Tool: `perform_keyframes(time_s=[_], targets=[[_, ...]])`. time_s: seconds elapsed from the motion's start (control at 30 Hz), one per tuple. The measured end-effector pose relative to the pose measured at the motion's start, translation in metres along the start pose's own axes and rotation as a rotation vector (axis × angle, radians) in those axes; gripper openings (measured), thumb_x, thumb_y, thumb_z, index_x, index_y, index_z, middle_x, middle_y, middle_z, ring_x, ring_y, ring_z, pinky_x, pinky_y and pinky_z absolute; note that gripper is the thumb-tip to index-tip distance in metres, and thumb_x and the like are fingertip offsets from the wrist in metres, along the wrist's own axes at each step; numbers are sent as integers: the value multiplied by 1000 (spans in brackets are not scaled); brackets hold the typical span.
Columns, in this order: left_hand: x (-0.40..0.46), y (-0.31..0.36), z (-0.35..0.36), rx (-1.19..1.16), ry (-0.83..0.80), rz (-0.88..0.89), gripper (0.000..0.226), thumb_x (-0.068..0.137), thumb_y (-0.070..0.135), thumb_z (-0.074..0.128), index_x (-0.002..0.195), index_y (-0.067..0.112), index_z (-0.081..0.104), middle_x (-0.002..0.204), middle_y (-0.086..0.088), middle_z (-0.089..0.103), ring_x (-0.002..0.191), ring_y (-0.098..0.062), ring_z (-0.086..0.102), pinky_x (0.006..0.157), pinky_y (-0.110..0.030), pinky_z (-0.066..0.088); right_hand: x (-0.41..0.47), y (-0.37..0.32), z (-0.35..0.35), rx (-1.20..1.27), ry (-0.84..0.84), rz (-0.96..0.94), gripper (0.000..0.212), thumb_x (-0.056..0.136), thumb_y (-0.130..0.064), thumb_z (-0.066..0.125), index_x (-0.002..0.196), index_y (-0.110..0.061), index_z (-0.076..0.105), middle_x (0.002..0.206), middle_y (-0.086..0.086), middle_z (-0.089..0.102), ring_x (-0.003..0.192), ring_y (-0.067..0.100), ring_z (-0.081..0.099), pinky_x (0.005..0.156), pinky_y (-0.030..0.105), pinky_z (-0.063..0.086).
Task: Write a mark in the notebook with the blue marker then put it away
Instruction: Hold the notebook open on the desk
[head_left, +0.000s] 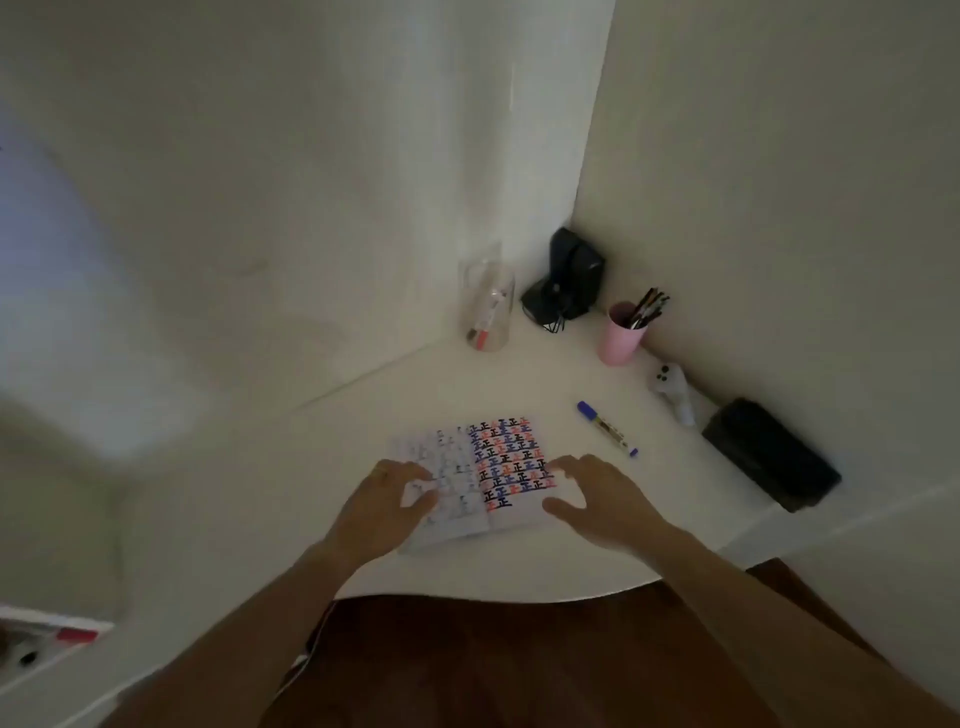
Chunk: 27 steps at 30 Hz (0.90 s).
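The white desk (519, 561) carries an open notebook (498, 467), both hands on it — left hand (387, 499) flat on the left page, right hand (592, 493) spread, holding nothing. The blue marker (607, 428) lies capped just right of the notebook — picking it up looks next.

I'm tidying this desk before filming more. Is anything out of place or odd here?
Only the blue marker stands out: it lies loose on the desk, right of the open notebook, not in the clear jar or pink cup. Nothing looks spilled or damaged.
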<state>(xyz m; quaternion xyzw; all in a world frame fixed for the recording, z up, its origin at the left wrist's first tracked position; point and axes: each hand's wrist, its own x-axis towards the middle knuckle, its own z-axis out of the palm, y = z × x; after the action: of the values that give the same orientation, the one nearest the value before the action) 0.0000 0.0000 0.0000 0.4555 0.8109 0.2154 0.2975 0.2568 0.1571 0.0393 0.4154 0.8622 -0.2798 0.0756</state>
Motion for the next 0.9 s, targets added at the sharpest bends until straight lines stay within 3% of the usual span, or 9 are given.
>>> perform_keyframes(time_s=[0.17, 0.27, 0.37, 0.5, 0.67, 0.8, 0.9], targets=[[36, -32, 60, 126, 258, 143, 47, 87, 66, 48, 123, 36, 57, 137, 3, 54, 124, -17, 53, 97, -35, 50, 42, 32, 64, 32, 114, -1, 69, 88, -68, 49, 150, -43, 30, 151, -7, 43, 136, 17, 41, 109, 37, 41], [49, -55, 101, 235, 378, 189, 56, 86, 68, 52, 131, 34, 56, 148, 0, 49, 136, -21, 45, 103, -37, 46, 67, 52, 107, -43, 194, -6, 79, 81, -81, 35, 151, -45, 27, 160, -4, 33, 146, 20, 30, 115, 44, 38], [58, -75, 133, 292, 374, 216, 69, 81, 73, 53, 139, 36, 49, 158, -2, 37, 148, -23, 30, 117, -46, 34, 85, 70, 146, -87, 257, -11, 88, 77, -88, 22, 152, -43, 30, 162, 2, 34, 148, 26, 30, 115, 50, 38], [58, -88, 154, 345, 408, 297, 77, 78, 76, 55, 143, 34, 47, 159, -2, 36, 150, -24, 28, 119, -58, 26, 93, 85, 179, -192, 383, -47, 82, 84, -82, 28, 152, -37, 39, 161, 9, 38, 148, 32, 32, 117, 52, 36], [59, -88, 160, 352, 485, 317, 77, 75, 79, 54, 139, 37, 49, 154, 0, 43, 145, -23, 37, 115, -57, 33, 94, 90, 190, -188, 499, -84, 82, 83, -82, 25, 148, -35, 45, 157, 11, 43, 146, 34, 36, 115, 51, 37], [55, -88, 163, 346, 537, 324, 76, 74, 84, 48, 136, 40, 49, 150, 3, 47, 141, -20, 41, 113, -53, 38, 87, 87, 188, -171, 467, -75, 87, 77, -85, 20, 153, -44, 30, 165, 1, 26, 152, 26, 20, 122, 44, 23], [50, -86, 165, 381, 568, 323, 76, 72, 85, 47, 134, 40, 50, 148, 2, 50, 137, -19, 44, 115, -46, 37, 80, 85, 189, -138, 508, -105, 79, 81, -81, 31, 148, -41, 37, 161, 0, 33, 149, 24, 26, 122, 43, 26]])
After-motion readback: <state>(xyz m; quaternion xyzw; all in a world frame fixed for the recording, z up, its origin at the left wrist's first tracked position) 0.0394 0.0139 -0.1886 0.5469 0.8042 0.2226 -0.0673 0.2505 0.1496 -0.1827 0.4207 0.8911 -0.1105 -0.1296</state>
